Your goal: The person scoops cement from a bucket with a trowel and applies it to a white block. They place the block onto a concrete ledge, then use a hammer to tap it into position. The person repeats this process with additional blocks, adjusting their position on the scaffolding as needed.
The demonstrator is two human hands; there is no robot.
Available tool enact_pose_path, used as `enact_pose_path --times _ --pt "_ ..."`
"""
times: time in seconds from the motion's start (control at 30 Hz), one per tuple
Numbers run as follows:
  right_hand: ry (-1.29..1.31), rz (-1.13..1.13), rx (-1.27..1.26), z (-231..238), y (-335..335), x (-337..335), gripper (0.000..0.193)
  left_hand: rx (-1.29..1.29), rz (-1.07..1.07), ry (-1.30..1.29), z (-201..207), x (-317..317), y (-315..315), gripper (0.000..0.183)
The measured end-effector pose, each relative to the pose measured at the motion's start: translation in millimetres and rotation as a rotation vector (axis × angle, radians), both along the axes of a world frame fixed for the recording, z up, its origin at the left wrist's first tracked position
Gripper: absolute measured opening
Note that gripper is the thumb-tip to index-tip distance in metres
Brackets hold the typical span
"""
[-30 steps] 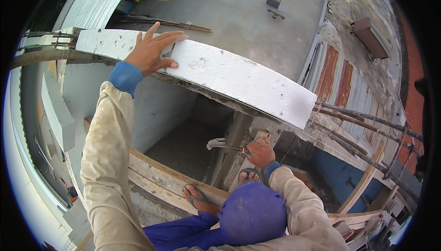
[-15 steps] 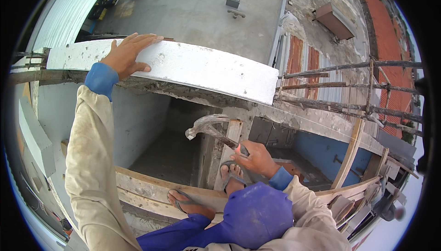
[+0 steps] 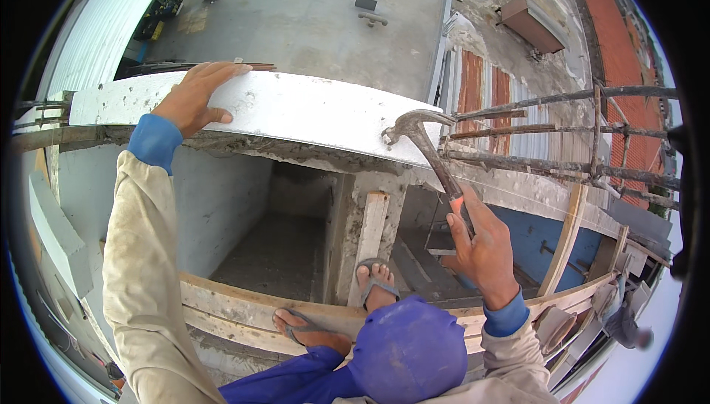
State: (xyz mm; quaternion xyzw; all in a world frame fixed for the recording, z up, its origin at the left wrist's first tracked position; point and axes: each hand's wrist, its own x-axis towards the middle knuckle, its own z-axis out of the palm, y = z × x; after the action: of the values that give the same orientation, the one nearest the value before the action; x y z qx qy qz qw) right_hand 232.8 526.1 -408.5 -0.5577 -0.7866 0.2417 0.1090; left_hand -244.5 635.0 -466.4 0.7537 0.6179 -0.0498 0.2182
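Bare grey walls (image 3: 214, 204) are enclosing a sunken space below me. My left hand (image 3: 194, 101) is lying on a long white block (image 3: 318, 113), fingers and thumb spread. My right hand (image 3: 484, 249) is gripping a claw hammer (image 3: 437, 161), whose head is showing against the block's right end; whether they are touching, I cannot tell. Dark bars (image 3: 636, 175) are jutting rightward past the block. My sandalled feet (image 3: 314, 328) are standing on wooden boards (image 3: 237, 297).

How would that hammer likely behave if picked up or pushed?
The hammer in the right hand should be stiff: its shaft looks straight. It is probably head-heavy, with its metal head at the far end. Pushed, it would likely swivel rather than roll, since the curved claw juts out.
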Motion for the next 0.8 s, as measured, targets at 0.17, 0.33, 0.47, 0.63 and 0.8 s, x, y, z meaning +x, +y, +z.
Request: enact_pose_path --times 0.17,0.33,0.47,0.63,0.8 --pt "0.009 -0.037 -0.019 1 0 6 0.049 0.039 0.003 0.023 2 5 -3 0.084" --pt "0.027 -0.036 -0.004 -6 -4 7 0.05 0.039 0.014 0.045 4 7 -4 0.084" --pt "0.034 -0.03 0.007 -7 -7 8 0.05 0.039 -0.007 0.022 3 5 -2 0.084" --pt "0.056 -0.071 -0.016 -4 -6 6 0.048 0.02 -0.009 -0.014 1 3 -1 0.085" --pt "0.086 -0.045 0.009 -10 -7 3 0.047 0.007 0.014 -0.013 1 3 0 0.086"
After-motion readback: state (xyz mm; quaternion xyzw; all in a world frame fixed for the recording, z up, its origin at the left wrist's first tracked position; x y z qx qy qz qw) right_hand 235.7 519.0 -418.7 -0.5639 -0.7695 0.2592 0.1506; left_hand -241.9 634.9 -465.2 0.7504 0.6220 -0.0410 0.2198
